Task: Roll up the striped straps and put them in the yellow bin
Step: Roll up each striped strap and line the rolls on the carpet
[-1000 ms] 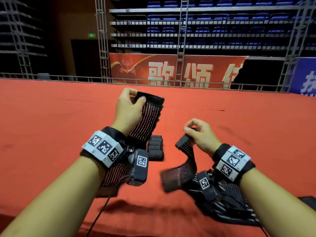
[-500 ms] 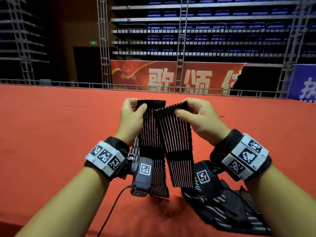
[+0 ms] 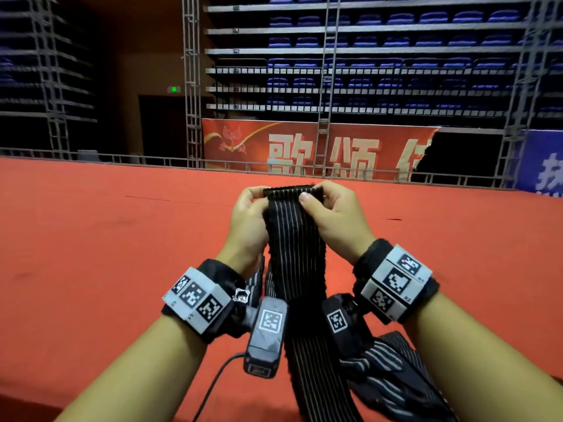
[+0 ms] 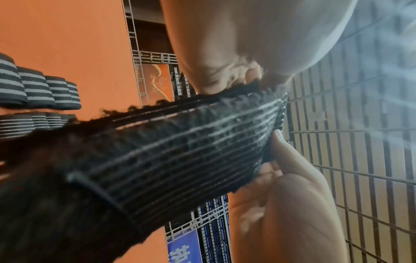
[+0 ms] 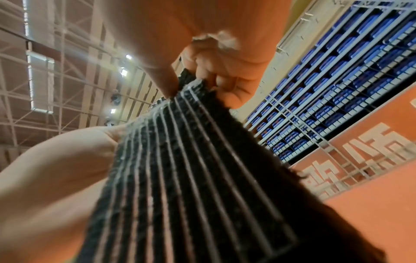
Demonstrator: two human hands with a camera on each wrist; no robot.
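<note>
Both the left hand (image 3: 248,222) and right hand (image 3: 333,219) pinch the top end of one striped strap (image 3: 294,239). It looks soft and floppy, so rolling probably wants a tight start at that end.

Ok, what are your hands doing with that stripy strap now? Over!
Left hand and right hand both pinch the striped strap at its top edge. Rest hangs unrolled. Loose straps piled on the red table. Yellow bin not in view.
</note>
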